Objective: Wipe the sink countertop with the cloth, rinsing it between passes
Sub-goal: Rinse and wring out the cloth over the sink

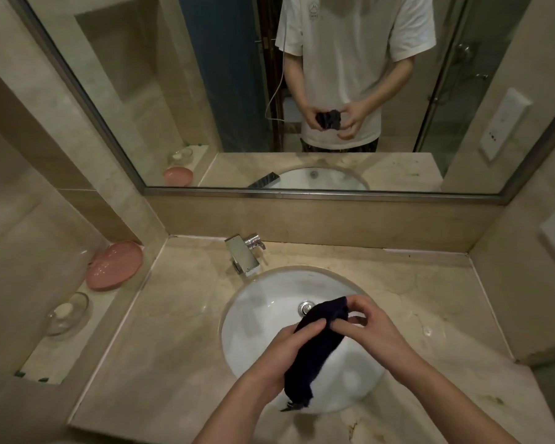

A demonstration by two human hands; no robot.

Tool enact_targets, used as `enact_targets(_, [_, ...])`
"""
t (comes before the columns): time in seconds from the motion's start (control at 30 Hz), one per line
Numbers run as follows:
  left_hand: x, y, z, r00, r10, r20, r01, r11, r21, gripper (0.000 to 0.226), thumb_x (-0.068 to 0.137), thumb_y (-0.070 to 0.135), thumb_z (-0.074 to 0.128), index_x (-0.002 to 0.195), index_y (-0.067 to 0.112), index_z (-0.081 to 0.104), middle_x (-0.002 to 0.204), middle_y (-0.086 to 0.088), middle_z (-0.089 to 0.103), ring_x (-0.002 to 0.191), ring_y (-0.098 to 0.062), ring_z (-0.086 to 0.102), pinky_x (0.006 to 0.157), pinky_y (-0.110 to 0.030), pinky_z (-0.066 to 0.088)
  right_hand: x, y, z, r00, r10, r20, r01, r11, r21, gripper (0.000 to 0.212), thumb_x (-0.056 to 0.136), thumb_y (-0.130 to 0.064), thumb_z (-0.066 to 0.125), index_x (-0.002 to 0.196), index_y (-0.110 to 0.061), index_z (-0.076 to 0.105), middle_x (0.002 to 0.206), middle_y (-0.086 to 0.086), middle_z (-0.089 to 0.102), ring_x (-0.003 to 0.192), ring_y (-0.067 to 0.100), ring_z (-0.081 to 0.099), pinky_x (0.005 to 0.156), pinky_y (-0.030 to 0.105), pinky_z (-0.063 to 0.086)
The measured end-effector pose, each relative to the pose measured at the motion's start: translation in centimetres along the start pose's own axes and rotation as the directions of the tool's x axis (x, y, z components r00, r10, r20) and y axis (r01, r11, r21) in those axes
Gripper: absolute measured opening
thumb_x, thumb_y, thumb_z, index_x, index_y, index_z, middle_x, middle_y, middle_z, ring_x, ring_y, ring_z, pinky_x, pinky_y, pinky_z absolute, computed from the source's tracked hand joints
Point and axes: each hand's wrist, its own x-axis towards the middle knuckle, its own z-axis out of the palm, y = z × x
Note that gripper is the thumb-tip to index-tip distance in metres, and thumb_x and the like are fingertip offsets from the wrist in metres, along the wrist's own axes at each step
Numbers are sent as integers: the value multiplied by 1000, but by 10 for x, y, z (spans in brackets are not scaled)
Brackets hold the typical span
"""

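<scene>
Cloth (314, 344) gripped in both hands (327, 338)

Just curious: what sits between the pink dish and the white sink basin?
Only bare beige marble countertop, in the head view, between the pink dish and white sink basin.

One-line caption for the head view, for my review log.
Both hands, left hand and right hand, grip a dark cloth over the white sink basin; faucet off.
</scene>
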Motion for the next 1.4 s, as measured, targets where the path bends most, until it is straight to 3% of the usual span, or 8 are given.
enact_targets(0.27, [6,18,9,980,-124,156,145,980,-133,29,86,43,65,76,16,62,70,-2,52,51,-11,37,46,-21,28,-7,-13,9,989,-122,83,95,956,278,66,80,-44,74,137,-33,44,137,-9,59,125,9,59,97,28,52])
enact_targets(0.4, [6,13,4,984,-106,144,149,929,-339,40,89,40,63,104,4,70,88,-13,62,68,-20,54,59,-26,44,-7,-29,21,990,-141,-3,139,972,192,11,98,-28,64,98,-17,67,92,0,73,79,16,66,65,23,52])
enact_targets(0.57, [4,-12,3,956,-277,-100,175,809,-561,56,85,50,69,121,6,69,120,-25,67,102,-41,67,90,-57,56,-11,-17,32,957,-93,-273,167,951,262,8,96,-25,65,92,-18,63,89,5,71,80,18,67,67,26,52])
enact_targets(0.8, [18,6,32,967,-195,-161,20,694,-720,22,87,22,60,103,7,62,88,-11,67,82,-27,68,68,-32,57,-33,-22,79,912,-72,-404,234,900,367,35,81,-47,59,78,-13,67,90,6,69,91,22,66,77,24,52])
enact_targets(0.97, [15,6,49,788,207,-580,-412,877,-248,31,85,-12,47,92,7,70,97,-5,74,96,-15,69,73,-28,57,-17,-30,78,870,431,-239,-44,550,834,40,101,-38,53,75,-11,64,82,6,71,84,25,69,80,38,52])
enact_targets(1.13, [19,-2,40,626,659,-417,-579,751,318,42,73,-24,44,66,11,67,87,2,76,105,-15,69,100,-30,49,-5,-27,71,856,457,243,-286,27,958,27,102,-21,53,111,-1,68,99,9,73,91,21,73,74,30,58])
enact_targets(1.27, [22,-11,25,470,877,-98,-691,435,577,41,55,-22,41,62,15,57,71,3,63,75,-21,63,67,-36,52,0,-34,60,817,429,384,-447,52,893,28,92,-4,46,67,-5,59,58,5,54,47,16,57,52,23,48])
enact_targets(1.4, [33,-7,8,287,936,205,-702,61,709,27,58,-17,42,63,7,55,69,-4,55,70,-24,53,63,-39,46,23,-37,50,711,477,516,-678,271,683,14,92,-10,54,78,-14,54,65,1,49,55,11,54,60,17,45])
